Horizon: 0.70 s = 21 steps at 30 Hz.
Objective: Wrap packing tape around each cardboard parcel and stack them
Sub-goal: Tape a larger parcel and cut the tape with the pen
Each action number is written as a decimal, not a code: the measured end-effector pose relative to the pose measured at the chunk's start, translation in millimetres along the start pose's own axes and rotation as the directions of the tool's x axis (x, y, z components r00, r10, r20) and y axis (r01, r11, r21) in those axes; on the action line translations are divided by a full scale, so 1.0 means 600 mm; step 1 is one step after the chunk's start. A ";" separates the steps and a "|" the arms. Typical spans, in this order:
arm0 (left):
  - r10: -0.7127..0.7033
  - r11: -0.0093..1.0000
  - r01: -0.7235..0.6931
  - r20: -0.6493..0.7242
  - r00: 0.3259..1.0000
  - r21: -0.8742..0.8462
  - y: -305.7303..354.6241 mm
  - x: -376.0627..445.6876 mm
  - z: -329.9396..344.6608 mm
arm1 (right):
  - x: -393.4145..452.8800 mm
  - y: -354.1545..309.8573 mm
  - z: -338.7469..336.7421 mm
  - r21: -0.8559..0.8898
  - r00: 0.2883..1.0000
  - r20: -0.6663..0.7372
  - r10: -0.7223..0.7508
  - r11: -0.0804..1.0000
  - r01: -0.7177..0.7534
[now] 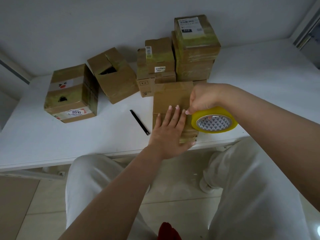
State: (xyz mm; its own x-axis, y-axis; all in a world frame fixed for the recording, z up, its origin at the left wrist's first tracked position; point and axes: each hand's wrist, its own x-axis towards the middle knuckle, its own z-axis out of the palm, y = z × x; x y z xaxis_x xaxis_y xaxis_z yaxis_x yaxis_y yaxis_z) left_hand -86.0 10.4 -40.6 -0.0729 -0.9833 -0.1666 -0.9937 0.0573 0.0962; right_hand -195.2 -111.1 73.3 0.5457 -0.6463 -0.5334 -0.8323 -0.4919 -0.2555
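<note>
A flat cardboard parcel lies near the table's front edge. My left hand presses flat on its near half, fingers straight. My right hand grips a yellowish roll of packing tape at the parcel's right side, fingers through the core. Behind stand taped parcels: a tall stack at the back right and a lower stack beside it. Two more parcels sit to the left, one tilted with a torn top, one with a "2010" label.
A black pen-like tool lies on the white table left of the parcel. The white wall runs close behind the stacks. My legs in light trousers are below the table edge.
</note>
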 end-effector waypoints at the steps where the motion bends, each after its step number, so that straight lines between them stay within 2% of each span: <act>1: -0.018 0.999 0.016 0.034 0.999 0.042 0.000 0.003 0.006 | 0.001 0.003 0.001 0.000 1.000 0.003 0.003 1.000 -0.003; 6: -0.037 0.997 0.030 0.099 0.994 0.069 -0.003 0.009 0.006 | 0.009 0.017 0.011 -0.080 0.999 -0.021 0.050 0.995 -0.052; 9: -0.042 0.995 0.031 0.115 0.993 0.094 -0.001 0.011 0.004 | 0.006 0.033 0.031 -0.224 0.990 -0.033 0.137 0.964 -0.140; 12: -0.043 0.996 0.032 0.128 0.991 0.088 0.001 0.010 0.002 | 0.007 0.050 0.046 -0.202 0.983 -0.012 0.181 0.963 -0.179; 16: -0.045 0.996 0.034 0.131 0.990 0.081 0.002 0.011 -0.001 | 0.004 0.052 0.037 -0.165 0.987 -0.048 0.152 0.974 -0.158; 18: -0.037 0.998 0.043 0.103 0.994 -0.054 0.001 0.004 -0.009 | 0.004 0.051 0.034 -0.156 0.989 -0.078 0.129 0.978 -0.140; 19: -0.059 0.970 0.072 0.060 0.996 -0.233 -0.003 -0.001 -0.013 | 0.004 0.052 0.034 -0.152 0.988 -0.092 0.124 0.979 -0.137; 20: -0.132 0.877 0.110 -0.013 0.991 -0.468 -0.008 -0.007 -0.018 | 0.006 0.054 0.036 -0.145 0.987 -0.098 0.124 0.980 -0.137; 21: -0.261 0.728 0.132 -0.093 0.961 -0.673 -0.015 -0.012 -0.022 | 0.007 0.057 0.038 -0.132 0.987 -0.097 0.127 0.981 -0.139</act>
State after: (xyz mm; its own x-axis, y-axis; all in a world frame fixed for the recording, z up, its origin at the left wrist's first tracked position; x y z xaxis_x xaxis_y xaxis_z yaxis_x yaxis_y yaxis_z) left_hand -75.3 14.7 -27.1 0.1973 -0.9759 -0.0934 -0.6753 -0.2043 0.7087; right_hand -223.4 -117.2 43.9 0.4427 -0.7567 -0.4810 -0.8798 -0.4702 -0.0701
